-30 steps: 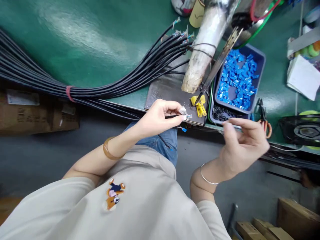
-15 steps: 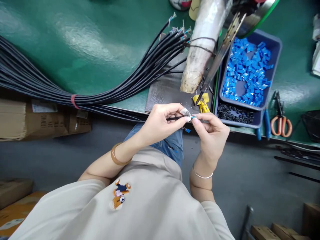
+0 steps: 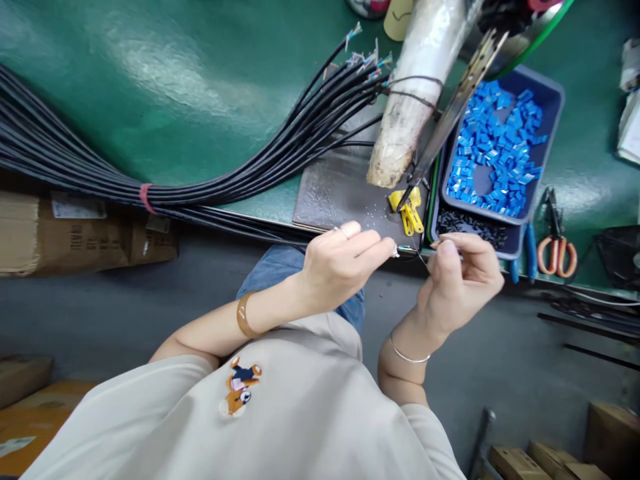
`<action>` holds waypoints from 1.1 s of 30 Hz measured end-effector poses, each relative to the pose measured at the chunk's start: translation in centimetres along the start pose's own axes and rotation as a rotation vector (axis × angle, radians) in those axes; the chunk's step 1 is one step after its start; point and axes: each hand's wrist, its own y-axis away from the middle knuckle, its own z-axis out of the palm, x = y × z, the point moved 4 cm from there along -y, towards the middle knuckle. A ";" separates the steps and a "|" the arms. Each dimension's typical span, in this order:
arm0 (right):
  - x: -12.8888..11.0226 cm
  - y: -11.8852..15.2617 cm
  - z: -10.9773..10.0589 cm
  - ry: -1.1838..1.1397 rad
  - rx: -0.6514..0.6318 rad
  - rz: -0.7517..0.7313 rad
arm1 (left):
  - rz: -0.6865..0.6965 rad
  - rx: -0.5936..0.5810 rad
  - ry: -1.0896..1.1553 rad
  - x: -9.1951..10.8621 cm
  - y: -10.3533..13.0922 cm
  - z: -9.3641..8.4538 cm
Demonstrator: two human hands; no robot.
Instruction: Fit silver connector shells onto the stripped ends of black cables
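Note:
My left hand (image 3: 345,263) is closed round the end of a black cable, most of it hidden by the fingers. Thin coloured wire ends (image 3: 407,248) stick out past its fingertips. To the right, my right hand (image 3: 463,277) is pinched, with a thin dark strand (image 3: 423,259) running from its fingertips toward the wire ends; what it grips is too small to name. Just beyond the wires lies a yellow tool (image 3: 411,217) on a dark metal plate (image 3: 330,190). A bundle of black cables (image 3: 215,193) with stripped ends stretches across the table's left side.
A blue-grey tray (image 3: 553,127) of blue connectors (image 3: 500,153) overlaps another holding small black pieces (image 3: 470,223). Orange-handled pliers (image 3: 557,253) lie at the right. A wrapped white post (image 3: 410,113) and a metal bar (image 3: 450,107) lean over the plate. Cardboard boxes (image 3: 95,233) stand below left.
My right hand has moved right, away from my left hand. My left hand has turned and shifted slightly right, and the wires now show between the hands. The dangling blue connector is hidden.

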 end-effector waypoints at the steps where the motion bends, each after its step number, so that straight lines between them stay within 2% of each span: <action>1: -0.2 -0.1 -0.4 -0.012 0.038 -0.017 | -0.031 -0.136 0.050 -0.2 -0.1 0.3; 2: -0.4 -0.2 -0.8 -0.009 0.057 -0.034 | -0.069 -0.294 0.168 -0.6 0.0 0.6; 4: -0.9 -0.2 -0.9 0.038 0.041 -0.062 | -0.178 -0.571 0.556 -1.3 0.2 1.0; 5: -1.1 0.0 -0.8 0.074 0.020 -0.074 | -0.286 -0.636 0.744 -1.7 0.4 1.0; 6: -1.3 0.2 -0.6 0.111 -0.007 -0.081 | -0.400 -0.625 0.887 -2.3 0.5 0.9; 8: -1.5 0.7 0.1 0.170 -0.067 -0.080 | -0.583 -0.500 1.038 -3.0 0.6 0.7; 11: -1.7 1.4 1.1 0.214 -0.114 -0.091 | -0.632 -0.317 1.054 -3.0 0.5 0.7; 14: -1.8 1.7 1.4 0.241 -0.100 -0.146 | -0.580 -0.261 0.987 -2.7 0.0 0.7; 16: -1.9 1.6 1.3 0.256 -0.064 -0.172 | -0.483 -0.271 0.875 -2.4 -0.5 0.3; 18: -1.8 1.5 0.9 0.253 -0.013 -0.179 | -0.270 -0.387 0.690 -1.5 -0.7 -0.3; 21: -1.6 1.1 0.5 0.224 0.048 -0.159 | 0.130 -0.650 0.288 0.9 0.2 -0.9; 23: -1.4 0.9 0.4 0.216 0.059 -0.133 | 0.244 -0.726 0.086 2.1 1.0 -0.9; 24: -1.3 0.9 0.3 0.212 0.059 -0.120 | 0.224 -0.714 0.033 2.3 1.2 -0.8; 25: -1.2 0.9 0.3 0.208 0.057 -0.110 | 0.162 -0.669 0.029 2.4 1.2 -0.7; 27: -1.1 1.1 0.4 0.201 0.043 -0.098 | -0.074 -0.495 0.183 1.6 0.9 -0.5; 30: -1.0 1.5 0.6 0.195 0.020 -0.088 | -0.515 -0.199 0.680 -0.7 0.9 0.0; 32: -1.0 1.8 0.9 0.177 0.002 -0.088 | -0.713 -0.106 0.955 -1.9 1.3 0.5; 33: -1.0 1.9 1.1 0.168 -0.015 -0.095 | -0.765 -0.091 1.040 -2.3 1.4 0.7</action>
